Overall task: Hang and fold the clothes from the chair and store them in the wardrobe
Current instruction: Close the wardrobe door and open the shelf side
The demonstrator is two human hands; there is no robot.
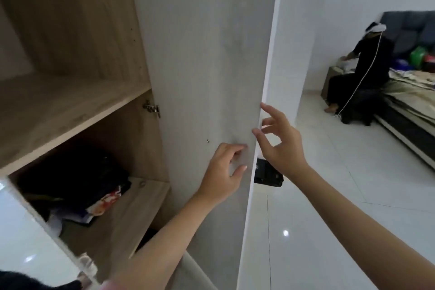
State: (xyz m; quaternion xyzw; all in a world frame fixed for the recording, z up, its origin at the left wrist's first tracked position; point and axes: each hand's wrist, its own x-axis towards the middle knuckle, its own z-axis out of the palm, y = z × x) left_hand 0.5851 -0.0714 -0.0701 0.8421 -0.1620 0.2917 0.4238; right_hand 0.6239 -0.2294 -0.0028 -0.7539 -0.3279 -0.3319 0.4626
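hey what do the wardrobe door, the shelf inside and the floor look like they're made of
Wardrobe door: probably laminated board, matt pale grey with faint grain and a white edge. Shelf: light wood-look board, likely laminate too; printed-looking grain, a square front edge. Floor: glossy white tiles, probably ceramic; thin joint lines and sharp light reflections show.

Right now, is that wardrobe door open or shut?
Open. The door stands swung out, showing the shelf and clothes inside; both hands are at its edge.
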